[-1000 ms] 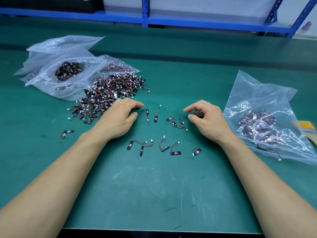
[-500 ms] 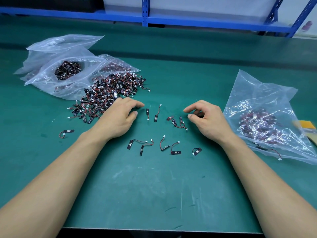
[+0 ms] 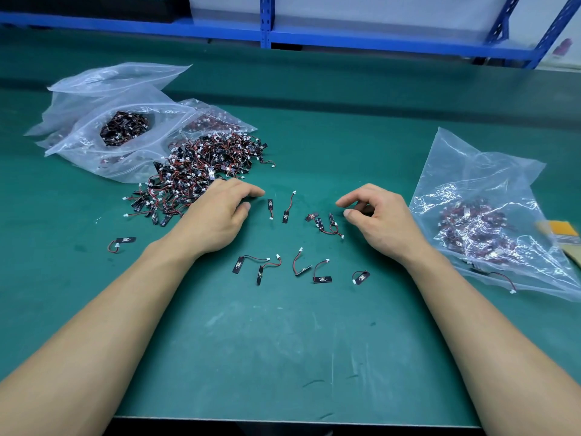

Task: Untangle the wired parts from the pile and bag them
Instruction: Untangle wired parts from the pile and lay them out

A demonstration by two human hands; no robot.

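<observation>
The green table [image 3: 283, 341] is carrying everything. On its far left, the clear bags [image 3: 94, 89] are lying in a heap, and one of them is showing a dark clump of parts inside. On the right, another clear bag [image 3: 471, 184] is lying flat and already holding many bagged parts. The pile [image 3: 201, 171] of wired parts is spreading out from the left bags toward the middle.

The left hand [image 3: 217, 215] is resting palm down at the near edge of the pile, its fingers relaxed and grasping nothing. The right hand [image 3: 380, 221] is hovering just beside a small knot of parts [image 3: 327, 223], with fingers loosely curled, thumb and forefinger apart, and also empty.

Between the wrists, a row of separated parts [image 3: 320, 272] is lying free, and two more parts [image 3: 286, 209] are lying between the hands.

Compared with the pictures of a moment ago, almost nothing is changing: both hands are staying in the same places and no part is moving. I am judging this as a short pause, probably before the right hand pinches the small knot. Much of the pile is still waiting.
</observation>
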